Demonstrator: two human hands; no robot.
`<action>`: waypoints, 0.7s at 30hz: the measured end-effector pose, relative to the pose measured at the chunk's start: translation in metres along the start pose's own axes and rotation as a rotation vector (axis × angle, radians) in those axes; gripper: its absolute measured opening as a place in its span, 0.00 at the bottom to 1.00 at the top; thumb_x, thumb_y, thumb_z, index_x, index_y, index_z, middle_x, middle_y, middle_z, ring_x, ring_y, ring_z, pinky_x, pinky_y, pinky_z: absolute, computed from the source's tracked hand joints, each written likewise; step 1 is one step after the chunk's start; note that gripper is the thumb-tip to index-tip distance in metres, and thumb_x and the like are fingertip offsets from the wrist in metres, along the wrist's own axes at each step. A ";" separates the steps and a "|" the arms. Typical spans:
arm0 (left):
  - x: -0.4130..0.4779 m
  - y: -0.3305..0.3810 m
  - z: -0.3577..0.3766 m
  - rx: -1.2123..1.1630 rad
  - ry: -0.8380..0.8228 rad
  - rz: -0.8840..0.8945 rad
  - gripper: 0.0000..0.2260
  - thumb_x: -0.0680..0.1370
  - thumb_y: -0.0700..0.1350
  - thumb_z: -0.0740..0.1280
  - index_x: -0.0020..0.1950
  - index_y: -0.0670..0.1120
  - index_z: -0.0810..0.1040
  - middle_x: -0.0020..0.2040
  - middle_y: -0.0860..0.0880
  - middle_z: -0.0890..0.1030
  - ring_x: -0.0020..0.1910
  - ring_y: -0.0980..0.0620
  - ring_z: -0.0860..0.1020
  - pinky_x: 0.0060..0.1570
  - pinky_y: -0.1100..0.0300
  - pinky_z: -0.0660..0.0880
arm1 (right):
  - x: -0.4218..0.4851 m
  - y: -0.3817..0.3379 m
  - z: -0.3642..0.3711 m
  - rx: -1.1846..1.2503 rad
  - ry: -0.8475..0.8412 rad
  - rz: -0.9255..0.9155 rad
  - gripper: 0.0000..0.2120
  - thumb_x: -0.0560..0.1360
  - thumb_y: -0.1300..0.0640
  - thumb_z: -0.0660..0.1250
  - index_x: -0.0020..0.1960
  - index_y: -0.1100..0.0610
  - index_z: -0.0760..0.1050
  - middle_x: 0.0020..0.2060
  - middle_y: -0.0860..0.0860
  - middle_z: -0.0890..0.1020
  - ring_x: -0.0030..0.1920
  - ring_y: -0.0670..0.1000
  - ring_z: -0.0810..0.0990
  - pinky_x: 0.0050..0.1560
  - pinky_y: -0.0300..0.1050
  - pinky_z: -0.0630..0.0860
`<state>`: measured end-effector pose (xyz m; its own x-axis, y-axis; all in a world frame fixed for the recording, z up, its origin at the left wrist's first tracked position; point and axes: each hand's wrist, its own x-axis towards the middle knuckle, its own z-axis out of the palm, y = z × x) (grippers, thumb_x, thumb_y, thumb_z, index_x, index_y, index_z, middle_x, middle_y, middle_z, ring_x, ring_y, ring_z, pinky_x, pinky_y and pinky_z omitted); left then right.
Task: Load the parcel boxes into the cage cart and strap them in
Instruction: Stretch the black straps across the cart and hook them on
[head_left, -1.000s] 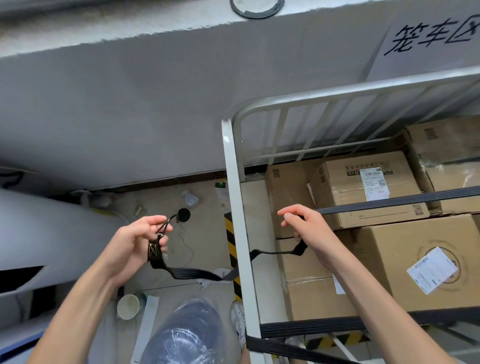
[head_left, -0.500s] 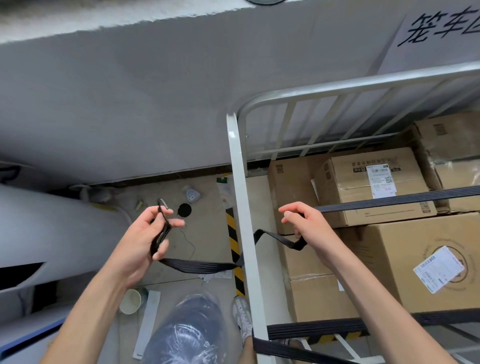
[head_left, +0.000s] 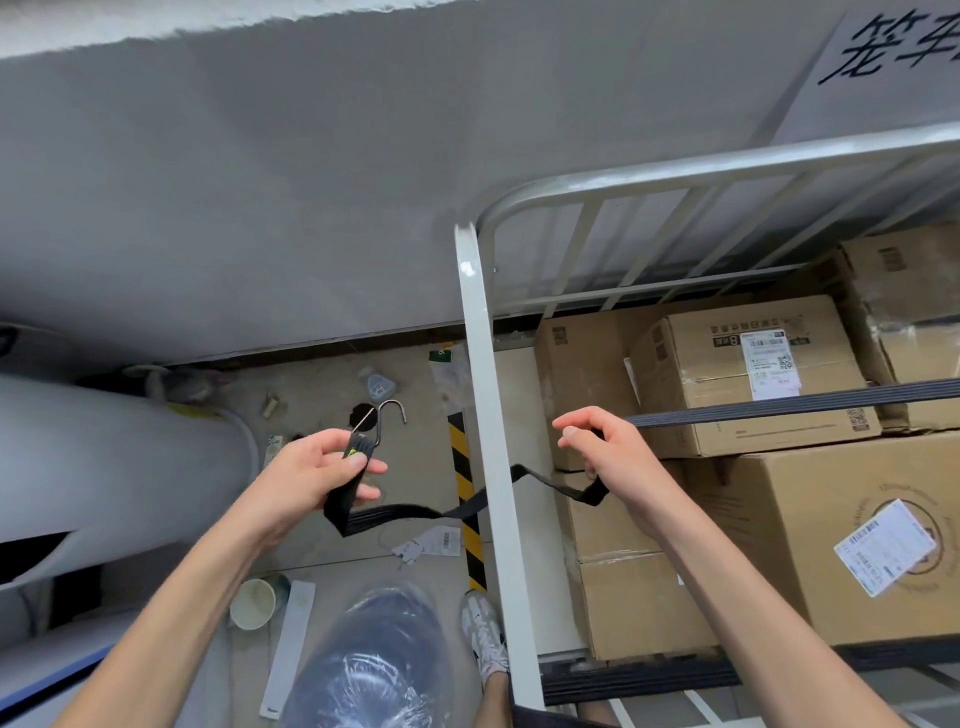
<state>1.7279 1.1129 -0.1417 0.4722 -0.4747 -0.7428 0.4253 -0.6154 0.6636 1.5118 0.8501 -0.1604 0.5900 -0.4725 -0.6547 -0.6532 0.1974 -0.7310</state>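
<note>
Low strap: already stretched across the cart's near, open side, below the stack.
Left hand: left of the post, thumb and fingers pinching the loose strap's end just below its hook; the other fingers are relaxed.
Right hand: inside the cart, fingers curled, holding the same strap further along.
Loose strap: slack and sagging, crossing at the corner post.
Parcel boxes: stacked inside the cage cart, to the right.
Upper strap: taut across the boxes, further in.
Step in hand: probably anchoring this strap's hook end.
Doing it well: untwist the webbing, take up slack with the right hand, seat the hook fully on a bar, and keep tension so it cannot spring back.
</note>
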 end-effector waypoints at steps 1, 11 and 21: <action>0.003 -0.001 0.005 0.086 0.025 0.033 0.06 0.83 0.39 0.62 0.57 0.44 0.78 0.46 0.43 0.87 0.32 0.45 0.82 0.33 0.58 0.78 | 0.001 0.000 0.000 -0.004 -0.001 0.004 0.08 0.80 0.56 0.63 0.51 0.47 0.80 0.41 0.41 0.79 0.43 0.41 0.73 0.49 0.42 0.70; 0.053 -0.004 0.012 0.234 -0.095 -0.037 0.22 0.67 0.43 0.63 0.60 0.46 0.68 0.43 0.49 0.86 0.28 0.53 0.73 0.30 0.57 0.69 | 0.017 -0.003 0.004 0.005 -0.015 -0.007 0.08 0.79 0.55 0.65 0.54 0.45 0.80 0.51 0.42 0.82 0.51 0.42 0.78 0.46 0.36 0.70; 0.065 -0.010 0.010 0.280 -0.116 0.119 0.20 0.81 0.37 0.63 0.51 0.63 0.82 0.48 0.49 0.87 0.28 0.55 0.76 0.34 0.60 0.74 | 0.025 0.000 0.012 -0.013 -0.054 0.017 0.07 0.78 0.53 0.67 0.55 0.46 0.79 0.52 0.48 0.80 0.50 0.44 0.78 0.44 0.36 0.70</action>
<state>1.7469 1.0825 -0.1976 0.4078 -0.6127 -0.6770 0.1359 -0.6924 0.7086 1.5325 0.8489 -0.1791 0.6036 -0.4217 -0.6767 -0.6692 0.1935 -0.7175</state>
